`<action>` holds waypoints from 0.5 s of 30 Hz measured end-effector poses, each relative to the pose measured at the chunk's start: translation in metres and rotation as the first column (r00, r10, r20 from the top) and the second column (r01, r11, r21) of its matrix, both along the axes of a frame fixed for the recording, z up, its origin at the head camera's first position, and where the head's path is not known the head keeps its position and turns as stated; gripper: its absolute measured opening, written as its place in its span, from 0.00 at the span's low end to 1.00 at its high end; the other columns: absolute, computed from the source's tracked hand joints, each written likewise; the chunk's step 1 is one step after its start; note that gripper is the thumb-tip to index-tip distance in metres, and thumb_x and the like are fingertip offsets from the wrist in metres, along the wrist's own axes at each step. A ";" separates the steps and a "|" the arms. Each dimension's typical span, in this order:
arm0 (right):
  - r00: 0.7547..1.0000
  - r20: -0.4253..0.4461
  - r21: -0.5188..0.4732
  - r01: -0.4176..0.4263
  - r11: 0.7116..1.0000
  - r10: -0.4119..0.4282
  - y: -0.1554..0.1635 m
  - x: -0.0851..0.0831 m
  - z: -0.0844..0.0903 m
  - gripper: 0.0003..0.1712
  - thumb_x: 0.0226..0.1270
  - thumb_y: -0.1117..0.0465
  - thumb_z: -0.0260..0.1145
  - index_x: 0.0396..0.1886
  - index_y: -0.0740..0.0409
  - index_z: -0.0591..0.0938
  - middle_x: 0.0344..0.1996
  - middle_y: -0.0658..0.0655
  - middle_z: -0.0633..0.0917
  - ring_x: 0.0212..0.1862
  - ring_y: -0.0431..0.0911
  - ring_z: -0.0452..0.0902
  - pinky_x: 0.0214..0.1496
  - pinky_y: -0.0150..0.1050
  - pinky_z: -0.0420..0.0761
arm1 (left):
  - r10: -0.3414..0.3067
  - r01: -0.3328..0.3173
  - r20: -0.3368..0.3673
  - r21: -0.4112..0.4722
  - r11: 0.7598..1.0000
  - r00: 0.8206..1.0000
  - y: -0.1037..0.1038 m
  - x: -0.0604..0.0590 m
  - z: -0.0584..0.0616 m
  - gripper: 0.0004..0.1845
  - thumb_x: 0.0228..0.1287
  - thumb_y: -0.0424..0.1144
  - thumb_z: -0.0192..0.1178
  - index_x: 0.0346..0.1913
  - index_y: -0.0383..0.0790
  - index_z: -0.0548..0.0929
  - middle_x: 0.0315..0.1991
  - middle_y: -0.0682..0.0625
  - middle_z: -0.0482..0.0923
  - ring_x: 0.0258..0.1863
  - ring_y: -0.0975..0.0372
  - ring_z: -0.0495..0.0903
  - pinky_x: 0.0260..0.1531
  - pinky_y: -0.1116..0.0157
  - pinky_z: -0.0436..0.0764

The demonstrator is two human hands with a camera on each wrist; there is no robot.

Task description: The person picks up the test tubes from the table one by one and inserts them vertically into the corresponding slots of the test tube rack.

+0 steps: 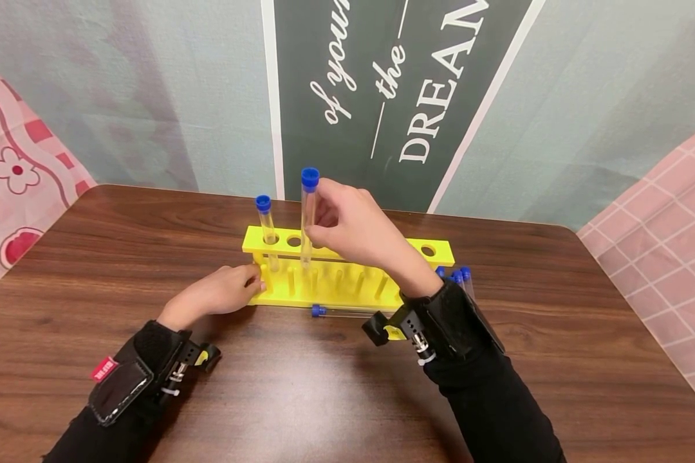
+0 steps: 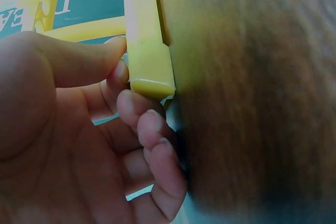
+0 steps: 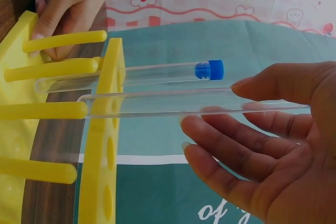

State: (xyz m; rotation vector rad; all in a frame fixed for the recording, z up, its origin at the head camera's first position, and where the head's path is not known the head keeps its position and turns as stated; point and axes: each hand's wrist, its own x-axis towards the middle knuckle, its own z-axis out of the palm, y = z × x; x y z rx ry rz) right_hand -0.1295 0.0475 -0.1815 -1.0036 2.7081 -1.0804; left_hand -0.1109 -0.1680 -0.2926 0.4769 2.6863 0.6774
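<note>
A yellow test tube rack point(image 1: 253, 241) with upright pegs stands on the wooden table. My left hand point(image 1: 222, 290) grips the left end of its base, thumb on one side and fingertips underneath the corner in the left wrist view. My right hand point(image 1: 353, 222) pinches a clear test tube point(image 3: 163, 104) with a blue cap point(image 1: 309, 178) between thumb and fingers. This tube is upright, and its rounded lower end overlaps the rack's upper plate point(image 3: 113, 77). Another blue-capped test tube point(image 1: 267, 222) sits in the leftmost hole.
One capped tube point(image 1: 347, 313) lies along the front of the rack. Several more blue-capped tubes point(image 1: 466, 274) lie at its right end, partly behind my right forearm. A cloth with white lettering point(image 1: 405, 83) hangs behind the table.
</note>
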 end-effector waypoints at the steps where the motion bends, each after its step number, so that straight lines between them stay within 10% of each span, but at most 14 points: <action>1: 1.000 0.002 -0.003 0.000 1.000 0.000 -0.001 0.000 0.001 0.06 0.57 0.68 0.62 0.33 0.59 0.73 0.29 0.53 0.81 0.34 0.42 0.77 0.39 0.33 0.75 | 0.000 0.000 -0.001 -0.001 1.000 1.000 0.000 0.000 0.000 0.11 0.69 0.37 0.48 0.28 0.37 0.69 0.19 0.50 0.62 0.18 0.61 0.61 0.22 0.66 0.62; 15: 1.000 -0.007 -0.026 0.016 1.000 -0.016 -0.006 -0.005 0.010 0.06 0.57 0.67 0.62 0.32 0.59 0.73 0.29 0.52 0.80 0.34 0.41 0.76 0.38 0.34 0.75 | -0.004 0.004 0.001 0.006 1.000 1.000 -0.001 -0.001 -0.002 0.11 0.69 0.38 0.48 0.29 0.37 0.69 0.19 0.51 0.62 0.18 0.62 0.61 0.21 0.66 0.62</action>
